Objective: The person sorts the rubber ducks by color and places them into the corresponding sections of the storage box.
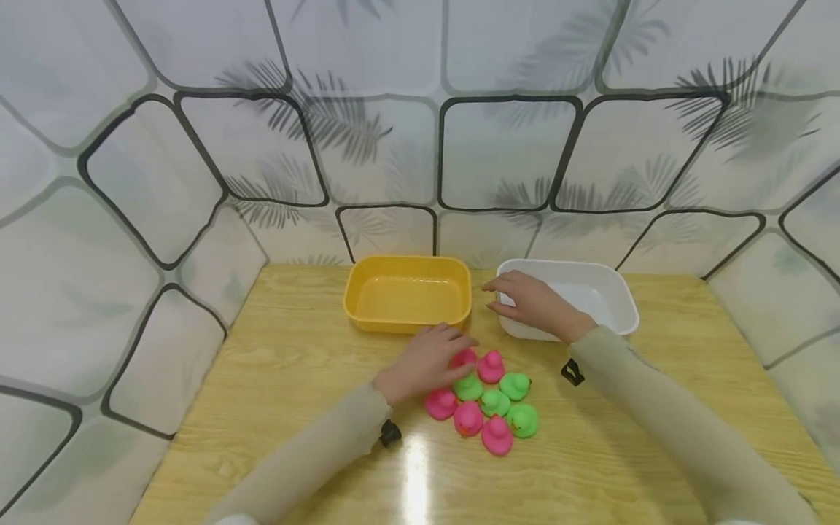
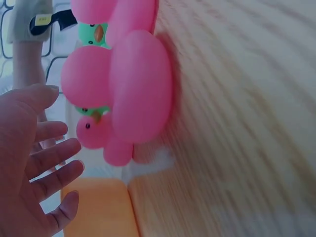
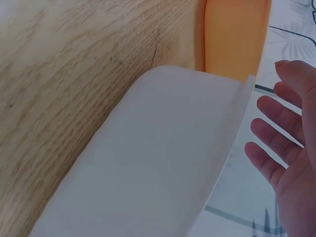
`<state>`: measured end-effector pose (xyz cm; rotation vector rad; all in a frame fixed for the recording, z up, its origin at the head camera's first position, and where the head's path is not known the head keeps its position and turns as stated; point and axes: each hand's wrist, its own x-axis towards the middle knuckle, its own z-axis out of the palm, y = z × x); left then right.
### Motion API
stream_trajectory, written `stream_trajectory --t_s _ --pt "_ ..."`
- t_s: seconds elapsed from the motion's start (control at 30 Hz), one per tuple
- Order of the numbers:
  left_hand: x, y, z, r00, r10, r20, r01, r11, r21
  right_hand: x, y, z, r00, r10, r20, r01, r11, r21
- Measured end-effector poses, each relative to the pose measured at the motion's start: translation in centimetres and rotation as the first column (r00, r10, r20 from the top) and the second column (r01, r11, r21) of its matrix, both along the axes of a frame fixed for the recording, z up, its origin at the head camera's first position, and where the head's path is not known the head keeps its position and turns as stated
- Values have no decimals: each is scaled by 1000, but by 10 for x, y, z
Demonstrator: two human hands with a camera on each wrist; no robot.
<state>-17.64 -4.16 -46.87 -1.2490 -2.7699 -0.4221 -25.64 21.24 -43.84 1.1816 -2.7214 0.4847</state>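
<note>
"Where do your rubber ducks (image 1: 495, 402) lie?"

"On the desk (image 1: 275, 364), mostly just right of my left hand (image 1: 428, 362), the nearer one. Its fingers are loosely spread, holding nothing."

"And the right hand (image 1: 538, 302)?"

"Relaxed too, gripping nothing, by the left end of the white tub (image 1: 600, 297)."

"How do the ducks look?"

"Rounded, pink or green, huddled nearer me than the yellow tub (image 1: 407, 325)."

A light wooden table (image 1: 295, 364) with visible grain carries a rectangular yellow tray (image 1: 407, 295) with rounded corners. Just right of the yellow tray sits a white tray (image 1: 593, 299). Nearer the viewer than the yellow tray, and slightly rightward, pink ducks (image 1: 469, 418) and green ducks (image 1: 495, 402) cluster closely.
</note>
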Motion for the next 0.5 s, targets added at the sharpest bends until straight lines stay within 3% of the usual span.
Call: stream_trajectory --t_s 0.27,0.5 --pt "-8 23 -3 1000 -30 7 31 996 -89 -9 -13 -5 999 46 9 -47 996 79" --pt "-8 36 -1 999 -54 -8 52 988 -143 -13 -17 -9 998 60 6 -61 994 90"
